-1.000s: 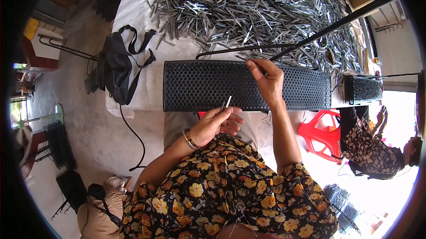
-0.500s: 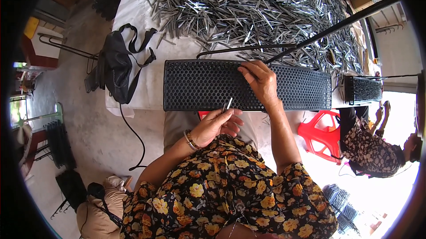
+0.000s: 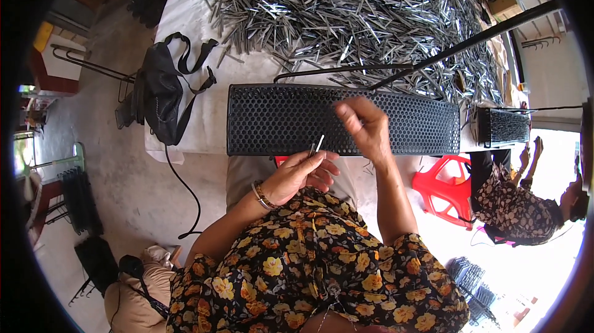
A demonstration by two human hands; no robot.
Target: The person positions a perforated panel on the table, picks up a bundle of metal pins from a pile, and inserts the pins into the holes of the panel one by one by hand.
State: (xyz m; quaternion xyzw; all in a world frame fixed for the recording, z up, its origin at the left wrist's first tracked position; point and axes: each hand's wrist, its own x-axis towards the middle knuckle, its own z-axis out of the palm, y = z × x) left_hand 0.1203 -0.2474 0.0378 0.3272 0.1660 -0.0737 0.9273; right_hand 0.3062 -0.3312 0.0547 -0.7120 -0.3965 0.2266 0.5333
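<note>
A long black panel with a honeycomb of small holes [image 3: 281, 119] stretches across the front of the table. Below its front edge, my left hand [image 3: 291, 178] pinches a few thin metal strips [image 3: 317, 143] between thumb and forefinger; its other fingers are loosely bent. Over the panel's middle is my right hand [image 3: 368, 126], slightly blurred, with thumb and fingers curled close together. Whatever its fingertips hold, if anything, cannot be made out. A large heap of dark, shiny metal strips [image 3: 352, 17] spreads over the table beyond the panel.
Black rods [image 3: 470, 42] run from the panel's back toward the far right. A black strapped bag [image 3: 164, 89] lies at the table's left, its cord hanging down. To the right are a red plastic stool [image 3: 442, 187], a smaller filled rack [image 3: 504, 126] and another person [image 3: 520, 203].
My right hand has drawn back slightly toward me, its fingers leaving the spot at the panel's rear part. My left hand stays in place with its strips.
</note>
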